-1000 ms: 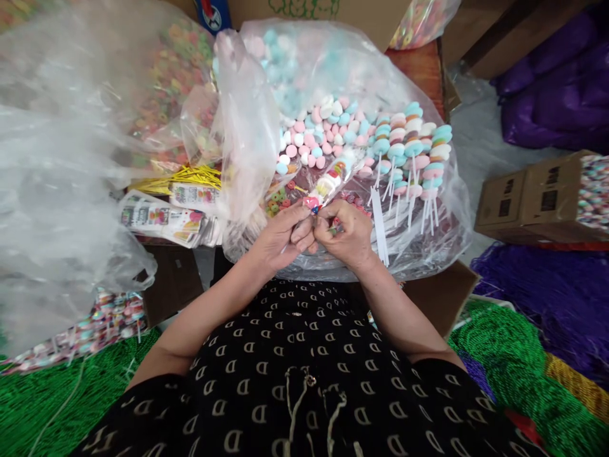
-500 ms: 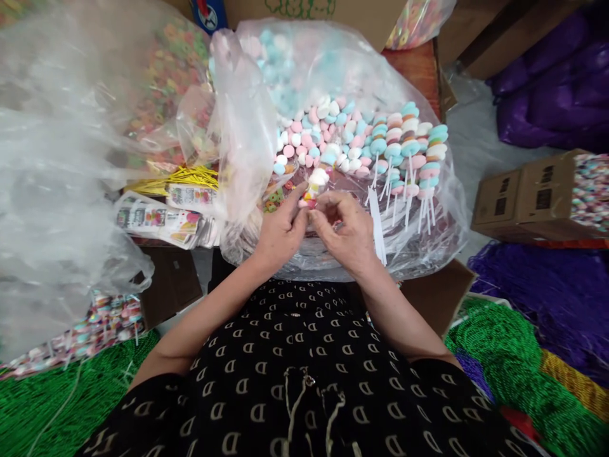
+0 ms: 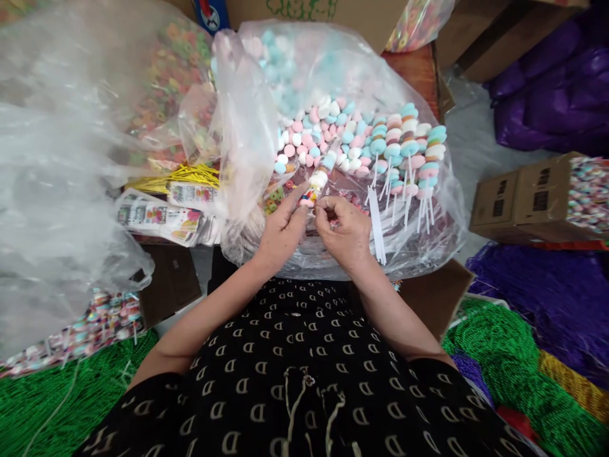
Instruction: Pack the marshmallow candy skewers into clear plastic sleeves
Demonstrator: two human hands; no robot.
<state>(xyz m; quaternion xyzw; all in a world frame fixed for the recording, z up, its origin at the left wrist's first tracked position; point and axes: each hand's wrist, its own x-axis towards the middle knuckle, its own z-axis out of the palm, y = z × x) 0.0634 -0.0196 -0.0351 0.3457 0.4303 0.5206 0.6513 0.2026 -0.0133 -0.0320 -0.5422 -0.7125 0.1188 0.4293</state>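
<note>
A candy skewer [image 3: 318, 180] with white and pale blue pieces, and yellow and red colour lower down, points away from me in front of my body. My left hand [image 3: 284, 230] is closed around its lower left side. At its lower end, my right hand [image 3: 346, 230] is closed in a pinch, thumb against forefinger; what lies between those fingertips is too small to make out. Just beyond the skewer spreads a heap of pink, white and blue candies [image 3: 328, 127] on a clear plastic bag [image 3: 304, 263]. Ring-shaped candies [image 3: 273, 202] lie left of the skewer.
Finished-looking candy skewers [image 3: 409, 149] lie to the right, beside white sticks [image 3: 375, 225]. Printed packets [image 3: 159, 216] and yellow ties [image 3: 183, 176] are at left, near a large clear bag [image 3: 61, 158]. A cardboard box [image 3: 516, 200] and green strands [image 3: 499, 343] stand farther right.
The skewer leans farther away from me and shows more of its length, including a pale blue piece. Both hands stay close together, with small finger shifts.
</note>
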